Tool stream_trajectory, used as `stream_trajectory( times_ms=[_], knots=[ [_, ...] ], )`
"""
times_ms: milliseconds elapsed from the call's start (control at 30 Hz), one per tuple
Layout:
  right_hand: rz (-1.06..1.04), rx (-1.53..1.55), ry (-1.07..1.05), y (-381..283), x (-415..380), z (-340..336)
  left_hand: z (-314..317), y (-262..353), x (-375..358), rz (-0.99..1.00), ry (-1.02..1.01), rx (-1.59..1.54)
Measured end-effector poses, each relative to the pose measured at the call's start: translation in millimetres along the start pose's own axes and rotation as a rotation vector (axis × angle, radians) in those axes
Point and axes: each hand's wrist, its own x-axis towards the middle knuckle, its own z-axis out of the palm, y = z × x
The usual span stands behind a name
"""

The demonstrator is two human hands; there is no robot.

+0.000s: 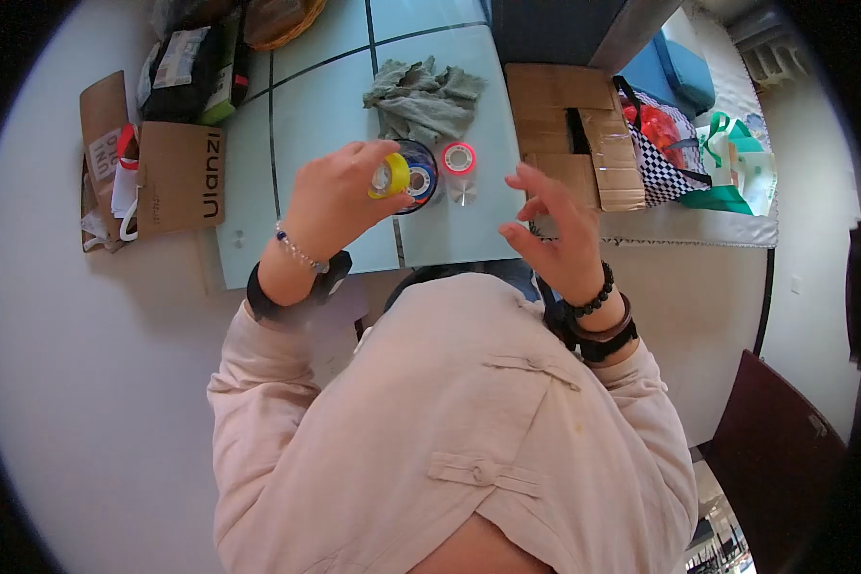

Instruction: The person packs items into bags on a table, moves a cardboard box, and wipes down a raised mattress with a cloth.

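Observation:
My left hand [340,184] grips a small yellow ring-shaped roll [389,176], perhaps tape, between thumb and fingers. Just behind it, a blue roll with a white centre [417,182] sits within a dark-rimmed round container [431,160], partly hidden by the hand. A pink roll with a white centre [458,158] stands to the right, with a clear, shiny part below it. My right hand [557,230] hovers near the table's right edge, fingers apart and nothing in them. Crumpled on the table beyond the rolls is a grey-green cloth [429,99].
The pale glass table [320,124] has dark lines across it. An open cardboard box [182,174] with items inside is on the left, near a black package [180,72]. To the right are a flattened-looking carton [555,115], a checkered bag [655,158] and a green-white bag [739,172].

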Motion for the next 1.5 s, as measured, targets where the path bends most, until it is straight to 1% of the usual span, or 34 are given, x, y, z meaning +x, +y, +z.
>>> stream_trajectory(
  times_ms=[67,133,267,433,667,1067,1300,1367,1500],
  knots=[
    [0.007,-0.011,-0.044,7,-6,-1,5,1,5,0.029,-0.025,0.038],
    [0.018,-0.005,-0.041,10,-8,-3,6,5,10,-0.052,-0.122,0.142],
    [0.024,-0.019,-0.044,17,-11,-7,15,3,16,-0.020,-0.161,0.112],
    [0.041,-0.023,-0.049,21,-12,-10,22,3,21,-0.026,-0.248,0.218],
    [0.085,-0.010,-0.061,28,-17,-12,31,-1,22,-0.016,-0.218,0.208],
    [0.144,-0.012,-0.133,28,-19,-9,33,-2,20,-0.061,-0.266,0.187],
    [0.051,-0.051,-0.138,35,-21,-4,32,-3,15,-0.023,-0.261,0.166],
    [0.113,-0.085,-0.199,33,-22,-3,33,-4,13,-0.024,-0.257,0.160],
    [0.171,-0.065,-0.228,29,-22,-2,29,-4,10,0.018,-0.231,0.093]
  ],
)
